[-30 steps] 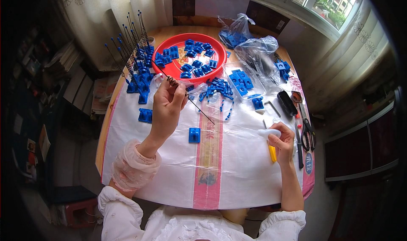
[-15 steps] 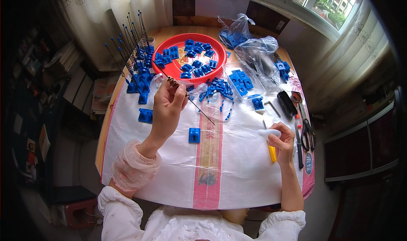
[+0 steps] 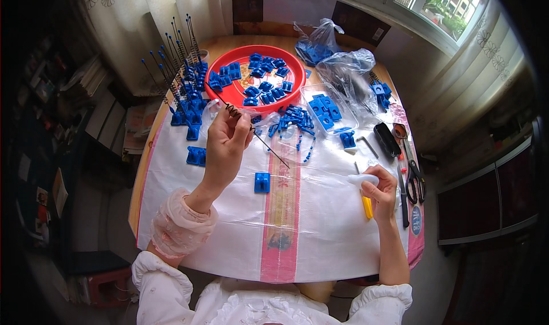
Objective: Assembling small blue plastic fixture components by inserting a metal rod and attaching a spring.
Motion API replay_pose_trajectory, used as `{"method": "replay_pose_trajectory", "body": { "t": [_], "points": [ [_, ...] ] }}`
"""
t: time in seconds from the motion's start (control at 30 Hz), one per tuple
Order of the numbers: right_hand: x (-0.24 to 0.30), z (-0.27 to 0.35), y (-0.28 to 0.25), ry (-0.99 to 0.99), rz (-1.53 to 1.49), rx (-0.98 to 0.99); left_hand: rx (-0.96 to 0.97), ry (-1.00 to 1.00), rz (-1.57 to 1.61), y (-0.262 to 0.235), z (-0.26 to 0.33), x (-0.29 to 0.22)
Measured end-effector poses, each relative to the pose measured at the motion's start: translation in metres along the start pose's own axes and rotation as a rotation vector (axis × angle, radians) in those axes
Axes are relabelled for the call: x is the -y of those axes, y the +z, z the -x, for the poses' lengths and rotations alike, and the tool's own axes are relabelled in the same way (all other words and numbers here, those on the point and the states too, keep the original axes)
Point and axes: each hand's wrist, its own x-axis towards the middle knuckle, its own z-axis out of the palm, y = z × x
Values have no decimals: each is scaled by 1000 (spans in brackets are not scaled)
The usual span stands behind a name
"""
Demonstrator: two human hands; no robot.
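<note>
1. The left hand is raised above the table, fingers pinched together on a thin dark rod with a coiled spring. The coiled end sits at the fingertips; the straight end slants down and to the right, over the white sheet.
2. The right hand rests on the sheet near the table's right edge, curled around a yellow-handled tool. A white part shows at its fingertips; what it is cannot be told.
3. A single blue plastic block lies on the sheet between the two hands, touching neither.
4. A red round tray stands at the far side of the table and holds loose blue parts.
5. Left of the tray, a group of blue blocks with upright spring rods stands in a cluster. A pair of blue blocks lies just left of the left hand.
6. A heap of small blue pieces lies in front of the tray, with a clear container of blue parts just beside it.
7. Clear plastic bags lie at the far right. Scissors and a black case lie along the right edge, close to the right hand.
</note>
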Motion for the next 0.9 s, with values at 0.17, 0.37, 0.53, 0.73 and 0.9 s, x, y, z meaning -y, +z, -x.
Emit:
{"method": "replay_pose_trajectory", "body": {
  "t": [0.17, 0.37, 0.53, 0.73, 0.9],
  "points": [
    [0, 0, 1, -11, -2, 0, -2, 38, 2, -2, -1, 4],
    [1, 0, 0, -3, -10, 0, -12, -14, 5, 2, 0, -2],
    [1, 0, 1, 0, -4, -3, 3, -6, 7, 0, 0, 0],
    [0, 0, 1, -9, -3, -10, -12, -28, 31, -1, 0, 2],
    [3, 0, 0, -9, -53, -19, -32, -84, 138, -3, -4, 8]
  ]
}}
